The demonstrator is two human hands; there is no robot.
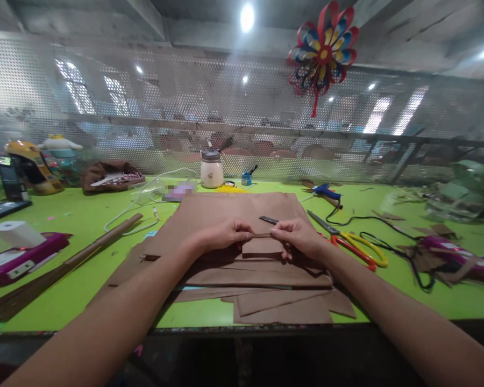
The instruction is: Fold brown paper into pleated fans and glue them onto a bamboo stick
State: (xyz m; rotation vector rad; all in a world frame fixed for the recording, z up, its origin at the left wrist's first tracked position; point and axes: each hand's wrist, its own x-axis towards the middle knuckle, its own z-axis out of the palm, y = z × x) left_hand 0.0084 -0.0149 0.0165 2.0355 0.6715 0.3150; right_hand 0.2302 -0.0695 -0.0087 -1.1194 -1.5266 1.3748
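My left hand (236, 234) pinches the left end of a small folded piece of brown kraft paper (261, 235). Its right end is between the thumb and finger of my right hand (293, 235). A thin dark blade (268, 220) sticks out leftward at my right hand; its handle is hidden, and it looks like a craft knife. Both hands are just above a stack of brown kraft paper sheets (213, 212). Below the stack, loose brown paper pieces (284, 310) overlap at the table's front edge.
Scissors (367, 250) with red and yellow handles and a blue glue gun (326, 192) lie at right. Purple power strips (48, 250) sit at both sides. A rolled brown paper (105, 239) lies left. Behind stand a white bottle (212, 171) and mesh screen (177, 107).
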